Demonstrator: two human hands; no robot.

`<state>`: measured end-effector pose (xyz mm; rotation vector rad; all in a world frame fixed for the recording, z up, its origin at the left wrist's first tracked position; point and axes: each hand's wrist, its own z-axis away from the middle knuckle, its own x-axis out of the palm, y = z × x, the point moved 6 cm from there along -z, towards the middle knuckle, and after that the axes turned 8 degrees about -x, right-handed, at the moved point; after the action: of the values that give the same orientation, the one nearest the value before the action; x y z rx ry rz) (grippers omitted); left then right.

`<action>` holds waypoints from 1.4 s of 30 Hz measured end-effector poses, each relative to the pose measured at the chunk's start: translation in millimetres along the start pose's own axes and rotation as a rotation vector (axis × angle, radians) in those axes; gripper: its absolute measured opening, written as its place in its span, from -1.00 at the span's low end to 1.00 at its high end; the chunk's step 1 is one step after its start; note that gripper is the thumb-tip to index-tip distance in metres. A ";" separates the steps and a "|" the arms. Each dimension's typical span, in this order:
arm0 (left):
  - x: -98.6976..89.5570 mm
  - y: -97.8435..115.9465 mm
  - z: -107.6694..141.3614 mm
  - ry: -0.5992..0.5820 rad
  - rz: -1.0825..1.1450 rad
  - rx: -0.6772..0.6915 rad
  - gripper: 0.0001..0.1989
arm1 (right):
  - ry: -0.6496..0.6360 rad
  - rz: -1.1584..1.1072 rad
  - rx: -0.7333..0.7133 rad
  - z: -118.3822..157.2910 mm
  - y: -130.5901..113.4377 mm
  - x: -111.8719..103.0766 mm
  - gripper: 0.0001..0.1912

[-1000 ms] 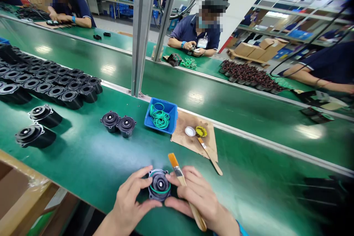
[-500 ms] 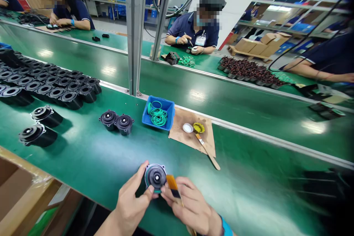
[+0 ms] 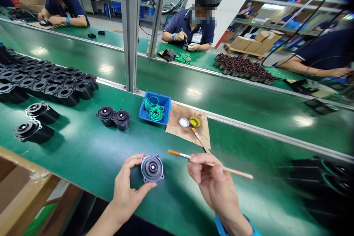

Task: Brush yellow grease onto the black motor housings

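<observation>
My left hand is wrapped around the side of a round black motor housing, thumb below and fingers above. The housing faces up, with stepped rings and a small bright centre; a thin line of green shows near its rim. To its right, my right hand grips a paintbrush by its wooden handle. The brush lies nearly level, its orange bristles pointing left, apart from the housing. Beyond them, a blue bin contains green rubber rings.
Cardboard carries a white cup, a yellow cap and a second brush. Two housings stand left of the bin. Many black cylinders fill the left. A metal post rises behind; co-workers sit opposite.
My right hand has moved right, away from the housing, and the paintbrush has swung from steep to nearly level. My left hand stays on the housing, its thumb now at the lower rim.
</observation>
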<state>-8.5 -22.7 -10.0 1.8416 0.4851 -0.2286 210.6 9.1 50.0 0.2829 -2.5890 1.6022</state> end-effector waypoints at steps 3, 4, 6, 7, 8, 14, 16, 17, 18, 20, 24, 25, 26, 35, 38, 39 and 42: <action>4.7 -2.3 -2.7 -0.101 -0.050 -0.057 -0.32 | -0.011 -0.072 0.082 -0.2 1.4 1.3 -0.57; 5.5 -2.4 -3.4 -0.127 -0.057 -0.063 -0.29 | -0.024 -0.097 0.118 2.0 3.8 2.5 -0.57; 6.1 -2.8 -4.8 -0.161 -0.066 -0.079 -0.28 | -0.047 -0.152 0.227 9.4 11.6 5.1 -0.60; 6.0 -2.9 -5.4 -0.170 -0.068 -0.088 -0.30 | -0.056 -0.180 0.289 14.0 16.1 6.2 -0.62; 5.9 -2.7 -5.9 -0.176 -0.068 -0.094 -0.32 | -0.062 -0.205 0.345 18.5 20.2 7.2 -0.64; 5.8 -2.3 -7.5 -0.186 -0.039 -0.145 -0.35 | -0.090 -0.264 0.457 31.7 29.8 9.3 -0.66; 6.3 -3.2 -7.1 -0.191 -0.033 -0.158 -0.34 | -0.090 -0.222 0.446 31.4 28.3 7.8 -0.66; 6.5 -3.7 -6.8 -0.193 -0.028 -0.161 -0.34 | -0.087 -0.180 0.431 30.4 26.8 6.6 -0.65; 6.6 -4.0 -6.5 -0.195 -0.024 -0.161 -0.35 | -0.086 -0.132 0.414 29.0 25.0 5.7 -0.64; 6.7 -4.2 -6.2 -0.196 -0.019 -0.157 -0.36 | -0.091 -0.042 0.390 25.7 21.8 5.6 -0.60; 6.7 -3.3 -6.8 -0.198 -0.027 -0.149 -0.41 | -0.113 0.062 0.368 19.3 18.4 10.8 -0.56; 6.6 -3.0 -7.0 -0.198 -0.030 -0.148 -0.42 | -0.117 0.082 0.356 17.8 17.6 12.0 -0.55; 6.5 -2.6 -7.2 -0.199 -0.031 -0.147 -0.42 | -0.120 0.102 0.342 16.5 16.9 13.1 -0.55; 6.0 -4.8 -6.4 -0.195 0.019 -0.171 -0.41 | -0.136 0.256 0.200 5.3 14.0 12.2 -0.54; 6.6 -6.3 -6.3 -0.203 0.057 -0.180 -0.40 | -0.187 0.337 0.139 -0.7 10.3 11.8 -0.51; 6.9 -6.8 -6.2 -0.206 0.067 -0.184 -0.40 | -0.211 0.360 0.125 -2.6 9.2 11.8 -0.51; 7.1 -7.6 -5.6 -0.210 0.087 -0.190 -0.40 | -0.270 0.397 0.069 -8.0 5.2 12.4 -0.54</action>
<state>-6.0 -13.9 -17.6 1.6280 0.2700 -0.3030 197.1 17.1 51.1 -0.0189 -2.9425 1.8964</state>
